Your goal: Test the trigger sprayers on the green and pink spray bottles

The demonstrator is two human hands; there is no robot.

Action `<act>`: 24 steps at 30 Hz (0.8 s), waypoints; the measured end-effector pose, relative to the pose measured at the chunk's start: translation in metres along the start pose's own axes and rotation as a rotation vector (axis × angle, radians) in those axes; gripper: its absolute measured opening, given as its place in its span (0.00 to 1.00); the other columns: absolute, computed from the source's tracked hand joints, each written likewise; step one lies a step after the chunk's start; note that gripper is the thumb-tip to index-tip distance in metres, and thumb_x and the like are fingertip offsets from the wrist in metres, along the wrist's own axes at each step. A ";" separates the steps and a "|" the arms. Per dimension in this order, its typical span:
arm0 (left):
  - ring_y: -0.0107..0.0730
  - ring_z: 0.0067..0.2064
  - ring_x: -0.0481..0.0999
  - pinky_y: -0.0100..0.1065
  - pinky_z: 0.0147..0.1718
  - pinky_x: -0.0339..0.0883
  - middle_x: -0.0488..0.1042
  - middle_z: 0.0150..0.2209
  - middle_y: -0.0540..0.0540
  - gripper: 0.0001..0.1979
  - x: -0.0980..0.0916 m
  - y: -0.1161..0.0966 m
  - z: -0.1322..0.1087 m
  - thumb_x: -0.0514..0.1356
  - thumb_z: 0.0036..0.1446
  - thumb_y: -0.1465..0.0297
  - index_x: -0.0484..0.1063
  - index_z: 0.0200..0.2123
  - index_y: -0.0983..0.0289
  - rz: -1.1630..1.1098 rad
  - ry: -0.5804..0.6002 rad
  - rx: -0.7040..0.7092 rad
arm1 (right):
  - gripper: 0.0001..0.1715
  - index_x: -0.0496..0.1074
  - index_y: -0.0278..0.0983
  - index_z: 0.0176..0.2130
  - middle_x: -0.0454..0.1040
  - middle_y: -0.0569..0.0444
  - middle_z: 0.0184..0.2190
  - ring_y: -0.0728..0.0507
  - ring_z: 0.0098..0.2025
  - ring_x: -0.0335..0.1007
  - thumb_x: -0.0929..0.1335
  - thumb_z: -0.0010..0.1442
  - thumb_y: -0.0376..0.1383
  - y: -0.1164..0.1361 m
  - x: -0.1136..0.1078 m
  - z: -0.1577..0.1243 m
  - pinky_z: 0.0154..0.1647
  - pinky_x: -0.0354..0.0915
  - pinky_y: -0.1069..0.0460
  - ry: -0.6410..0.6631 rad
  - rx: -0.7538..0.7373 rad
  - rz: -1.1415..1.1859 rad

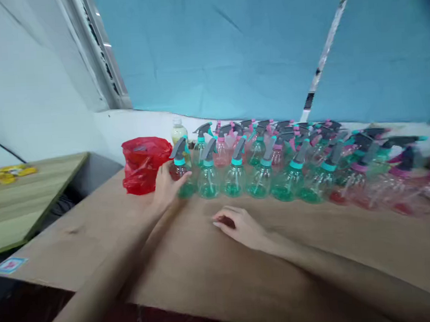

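Observation:
Rows of clear spray bottles (259,173) with grey triggers and teal or pink collars stand on a brown cardboard sheet (206,262). My left hand (167,182) is wrapped round the leftmost front bottle (181,174), a teal-collared one standing upright. My right hand (238,224) rests on the cardboard just in front of the row, fingers loosely curled downward, with something dark under them that I cannot make out.
A red plastic bag (143,164) sits left of the bottles, with a capped bottle of pale liquid (178,131) behind. A wooden table (25,195) with yellow items lies to the left. A blue sheet (267,52) hangs behind.

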State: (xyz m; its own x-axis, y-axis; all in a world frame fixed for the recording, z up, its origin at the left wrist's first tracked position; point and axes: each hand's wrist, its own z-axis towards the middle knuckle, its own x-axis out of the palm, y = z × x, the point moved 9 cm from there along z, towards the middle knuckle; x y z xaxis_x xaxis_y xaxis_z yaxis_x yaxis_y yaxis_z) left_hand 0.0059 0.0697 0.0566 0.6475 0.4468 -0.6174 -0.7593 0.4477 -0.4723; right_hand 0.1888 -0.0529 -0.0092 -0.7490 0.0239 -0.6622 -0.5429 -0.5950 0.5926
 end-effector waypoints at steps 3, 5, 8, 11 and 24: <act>0.46 0.48 0.72 0.42 0.45 0.66 0.72 0.48 0.61 0.27 -0.004 -0.001 0.005 0.60 0.52 0.55 0.65 0.49 0.66 0.005 0.051 0.012 | 0.06 0.71 0.40 0.39 0.75 0.56 0.37 0.47 0.39 0.72 0.64 0.61 0.35 -0.001 -0.004 0.001 0.41 0.66 0.51 -0.025 0.010 -0.009; 0.47 0.46 0.73 0.43 0.44 0.66 0.73 0.44 0.60 0.24 -0.011 -0.001 0.002 0.60 0.51 0.55 0.67 0.46 0.65 0.017 0.075 0.014 | 0.06 0.71 0.40 0.39 0.75 0.56 0.37 0.47 0.38 0.72 0.64 0.62 0.36 -0.001 -0.008 0.000 0.41 0.66 0.51 -0.039 0.015 -0.008; 0.50 0.43 0.73 0.45 0.41 0.66 0.73 0.40 0.60 0.23 -0.028 0.001 -0.012 0.60 0.50 0.53 0.68 0.42 0.64 0.046 0.064 -0.003 | 0.07 0.71 0.40 0.39 0.76 0.56 0.37 0.47 0.38 0.72 0.64 0.62 0.36 0.000 -0.016 -0.003 0.42 0.66 0.50 -0.045 0.018 0.002; 0.47 0.39 0.73 0.43 0.37 0.68 0.70 0.35 0.57 0.24 -0.042 0.000 -0.035 0.61 0.47 0.50 0.68 0.38 0.63 0.056 0.019 -0.042 | 0.07 0.70 0.40 0.40 0.76 0.55 0.39 0.46 0.41 0.72 0.64 0.62 0.37 0.000 -0.024 -0.008 0.45 0.66 0.49 -0.021 0.027 0.001; 0.47 0.44 0.71 0.47 0.41 0.67 0.68 0.41 0.58 0.26 0.045 -0.188 -0.106 0.61 0.48 0.49 0.63 0.41 0.63 -0.069 0.313 0.164 | 0.56 0.53 0.41 0.61 0.62 0.43 0.58 0.32 0.59 0.59 0.74 0.40 0.56 -0.030 -0.081 -0.078 0.53 0.61 0.36 0.006 0.244 0.066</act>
State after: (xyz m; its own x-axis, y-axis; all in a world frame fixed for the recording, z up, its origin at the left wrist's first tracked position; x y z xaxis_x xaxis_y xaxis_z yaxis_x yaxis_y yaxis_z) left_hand 0.1707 -0.0765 0.0505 0.6259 0.1637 -0.7625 -0.6778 0.5978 -0.4280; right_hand 0.2958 -0.0997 -0.0093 -0.7839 -0.0138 -0.6207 -0.5693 -0.3831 0.7274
